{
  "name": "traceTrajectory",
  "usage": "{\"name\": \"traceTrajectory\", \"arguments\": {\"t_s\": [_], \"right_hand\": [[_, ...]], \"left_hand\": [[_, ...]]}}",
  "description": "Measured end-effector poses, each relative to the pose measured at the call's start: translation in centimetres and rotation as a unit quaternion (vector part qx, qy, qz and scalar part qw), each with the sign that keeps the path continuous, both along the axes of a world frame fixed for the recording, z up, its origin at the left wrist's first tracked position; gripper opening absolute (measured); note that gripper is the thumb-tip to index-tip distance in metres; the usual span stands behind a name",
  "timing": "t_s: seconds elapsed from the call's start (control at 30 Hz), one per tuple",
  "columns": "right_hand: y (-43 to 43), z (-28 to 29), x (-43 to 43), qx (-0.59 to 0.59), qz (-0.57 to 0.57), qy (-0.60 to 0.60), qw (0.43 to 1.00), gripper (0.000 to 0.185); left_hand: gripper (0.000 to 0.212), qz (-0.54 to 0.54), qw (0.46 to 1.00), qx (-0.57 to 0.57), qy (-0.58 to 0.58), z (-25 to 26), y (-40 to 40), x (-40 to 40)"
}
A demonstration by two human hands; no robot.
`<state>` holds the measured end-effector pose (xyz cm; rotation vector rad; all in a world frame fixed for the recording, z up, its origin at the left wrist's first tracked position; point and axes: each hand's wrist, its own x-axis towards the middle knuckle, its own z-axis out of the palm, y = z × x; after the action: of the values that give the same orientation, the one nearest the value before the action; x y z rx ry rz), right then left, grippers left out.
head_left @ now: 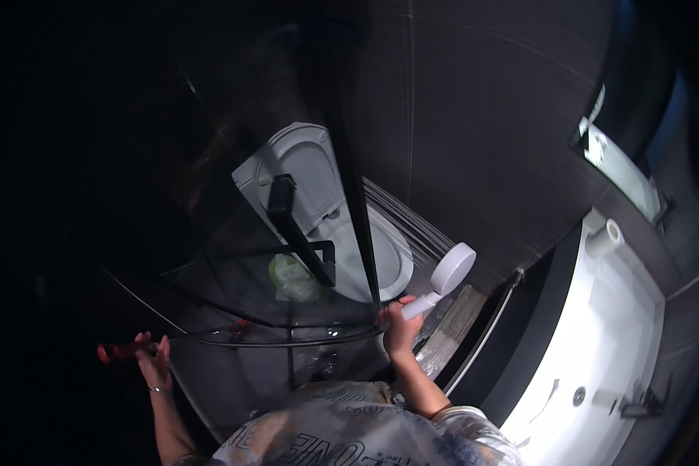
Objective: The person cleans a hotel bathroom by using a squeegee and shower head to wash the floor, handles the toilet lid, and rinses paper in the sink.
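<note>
My right hand [401, 335] grips the handle of a white handheld shower head [454, 269]. Thin water streams [405, 218] run from its face up and to the left, along the white toilet [373, 256]. The toilet's lid [303, 166] is raised. A dark shower hose [279, 343] loops leftward from my right hand. At the lower left, my left hand [154, 361] holds a red cylindrical object [116, 352]; its far end is lost in the dark, so its exact kind is unclear.
A black handle [300, 227] and a dark upright bar [352, 204] stand before the toilet. A green-and-white bag [296, 279] lies by its base. The tiled floor [256, 370] is wet. On the right are a lit white basin [594, 349] and a white roll [606, 237].
</note>
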<state>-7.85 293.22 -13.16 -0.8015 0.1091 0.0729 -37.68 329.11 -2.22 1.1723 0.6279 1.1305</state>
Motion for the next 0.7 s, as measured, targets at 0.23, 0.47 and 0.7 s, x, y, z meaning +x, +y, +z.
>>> {"name": "traceTrajectory", "arguments": {"t_s": [0.23,0.47,0.7], "right_hand": [[1.4,3.9,1.9,-0.048,0.040,-0.018,0.998,0.021],[1.1,4.6,5.6,-0.150,0.119,0.006,0.981,0.019],[-0.4,0.8,7.6,-0.232,0.161,0.056,0.958,0.015]], "left_hand": [[0.023,0.177,0.939,0.026,0.293,-0.8,5.3,0.9],[0.023,0.180,0.938,0.051,0.290,1.2,6.3,3.0],[0.027,0.172,0.936,0.038,0.306,2.3,6.1,3.9]]}}
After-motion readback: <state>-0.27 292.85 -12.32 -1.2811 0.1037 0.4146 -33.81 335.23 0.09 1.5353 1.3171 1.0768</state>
